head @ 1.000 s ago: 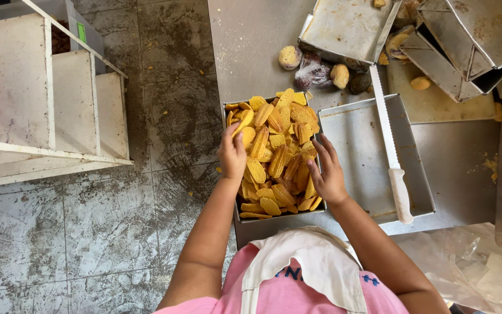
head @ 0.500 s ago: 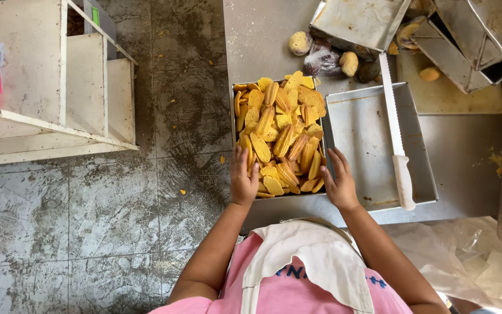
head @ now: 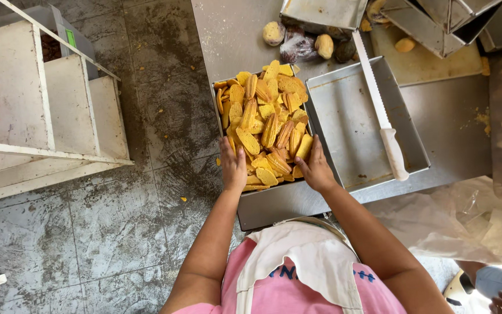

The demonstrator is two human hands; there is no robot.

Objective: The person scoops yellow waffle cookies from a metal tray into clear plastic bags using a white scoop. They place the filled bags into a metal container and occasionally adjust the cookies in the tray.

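A metal tray (head: 217,110) heaped with yellow-orange sliced pieces (head: 265,119) stands at the left edge of a steel table (head: 454,122). My left hand (head: 233,166) lies flat on the near left part of the heap, fingers together. My right hand (head: 315,167) rests on the near right corner of the heap, fingers pressed against the slices. Neither hand visibly grips anything.
An empty metal tray (head: 350,125) sits right of the heap with a white-handled serrated knife (head: 382,119) across it. Several round pieces (head: 274,33) and stacked tins (head: 437,14) lie at the back. A white shelf unit (head: 42,110) stands left on the stained floor. Clear plastic (head: 472,215) lies at right.
Both hands have slid back toward me, from the middle of the heap to its near edge. The view has shifted so the trays sit lower in frame.
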